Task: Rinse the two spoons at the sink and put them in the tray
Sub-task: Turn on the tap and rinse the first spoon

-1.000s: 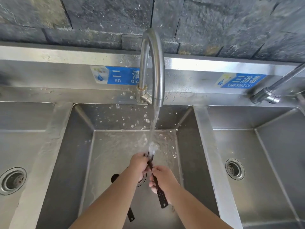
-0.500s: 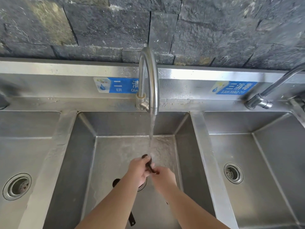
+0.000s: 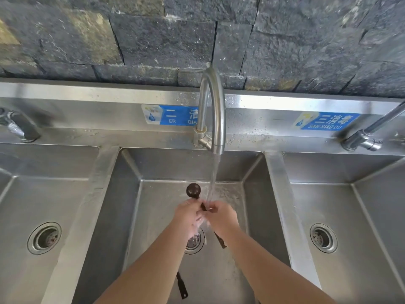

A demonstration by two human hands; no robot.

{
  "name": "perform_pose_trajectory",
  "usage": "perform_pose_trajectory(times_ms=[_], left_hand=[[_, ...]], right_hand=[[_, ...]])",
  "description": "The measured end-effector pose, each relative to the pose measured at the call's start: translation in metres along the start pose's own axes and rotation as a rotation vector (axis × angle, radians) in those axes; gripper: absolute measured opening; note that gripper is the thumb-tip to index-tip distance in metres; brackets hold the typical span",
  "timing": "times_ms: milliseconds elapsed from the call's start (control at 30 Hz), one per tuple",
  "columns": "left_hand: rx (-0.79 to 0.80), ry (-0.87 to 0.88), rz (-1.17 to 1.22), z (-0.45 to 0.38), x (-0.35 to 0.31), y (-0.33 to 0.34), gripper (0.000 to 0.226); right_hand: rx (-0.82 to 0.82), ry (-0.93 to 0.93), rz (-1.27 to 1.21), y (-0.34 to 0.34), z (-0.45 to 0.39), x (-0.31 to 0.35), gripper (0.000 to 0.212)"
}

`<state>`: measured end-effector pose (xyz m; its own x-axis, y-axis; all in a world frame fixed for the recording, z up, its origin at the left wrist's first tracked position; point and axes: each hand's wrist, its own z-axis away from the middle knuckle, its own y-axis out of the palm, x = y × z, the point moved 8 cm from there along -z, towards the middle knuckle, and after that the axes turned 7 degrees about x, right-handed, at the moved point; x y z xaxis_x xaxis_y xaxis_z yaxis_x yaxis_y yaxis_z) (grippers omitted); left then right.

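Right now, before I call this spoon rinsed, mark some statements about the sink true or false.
1. Water runs from the middle faucet. True.
2. Both hands, left hand and right hand, hold the dark spoon. True.
3. The spoon's bowl sits directly in the stream. False: it sits left of the stream, which hits the handle at the hands.
4. The second spoon lies in the right basin. False: it lies in the middle basin.
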<state>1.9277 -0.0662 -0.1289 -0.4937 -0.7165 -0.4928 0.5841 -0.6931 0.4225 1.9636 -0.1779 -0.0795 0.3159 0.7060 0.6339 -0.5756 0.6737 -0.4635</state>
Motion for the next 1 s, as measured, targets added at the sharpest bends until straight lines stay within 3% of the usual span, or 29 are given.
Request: perform_pose_trajectory(times_ms=[100,167,500,700,900,1000], left_hand=[[-0.012,0.081,0.067,0.002,-0.023,0.0,0.007],[0.006,0.111,0.095,0.003,-0.031,0.0,0.007],[0.042,0.184,-0.135,0.025,-0.062,0.007,0.009],[0.042,0.187,-0.187,0.036,-0.057,0.01,0.012],[0.174,0.089,-0.235,0.053,-0.009,0.021,0.012],[0.206,0.054,-0.189,0.056,0.008,0.024,0.02]], right_hand=[[0.201,0.098,-0.356,0.016,0.004,-0.01,0.008],[0.304,0.156,-0.591,0.025,0.009,-0.013,0.018],[0.344,0.148,-0.997,0.025,0.001,0.037,0.036],[0.399,0.181,-1.136,0.032,0.015,0.038,0.03],[0.368,0.234,-1.244,0.028,0.054,-0.019,0.03],[0.265,0.256,-1.121,0.022,0.077,-0.049,0.028]])
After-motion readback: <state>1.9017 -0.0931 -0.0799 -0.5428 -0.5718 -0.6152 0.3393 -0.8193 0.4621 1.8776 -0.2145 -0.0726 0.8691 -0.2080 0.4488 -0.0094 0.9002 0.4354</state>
